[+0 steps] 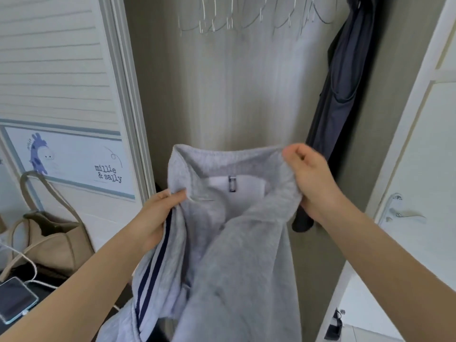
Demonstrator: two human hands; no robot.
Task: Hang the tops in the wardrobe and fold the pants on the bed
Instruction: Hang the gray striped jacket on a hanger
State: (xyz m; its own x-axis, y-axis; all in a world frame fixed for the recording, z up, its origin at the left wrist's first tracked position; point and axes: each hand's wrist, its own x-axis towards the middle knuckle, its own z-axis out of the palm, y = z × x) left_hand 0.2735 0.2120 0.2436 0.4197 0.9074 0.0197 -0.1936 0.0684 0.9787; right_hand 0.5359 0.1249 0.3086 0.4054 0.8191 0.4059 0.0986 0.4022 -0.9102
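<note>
Both hands hold a grey top [222, 243] up in front of the open wardrobe [246, 95], its collar spread between them at the centre of the view. The left hand [158, 215], at 8 o'clock from the collar, has its fingers curled into the fabric at the collar's left end, beside two dark stripes running down the sleeve. The right hand [311, 181], at 3 o'clock, pinches the collar's right edge between thumb and curled fingers. A small label [232, 183] shows inside the neck, and the rest of the top hangs down toward 6 o'clock.

At 12 o'clock a row of bare wire hangers [246, 18] hangs at the wardrobe's top. At 2 o'clock a dark garment [343, 90] hangs against the right side. At 9 o'clock is a louvred door [56, 70] with a cartoon sign [71, 161]. At 8 o'clock sits a tan bag [49, 240], and below it a phone [14, 299] with a white cable plugged in.
</note>
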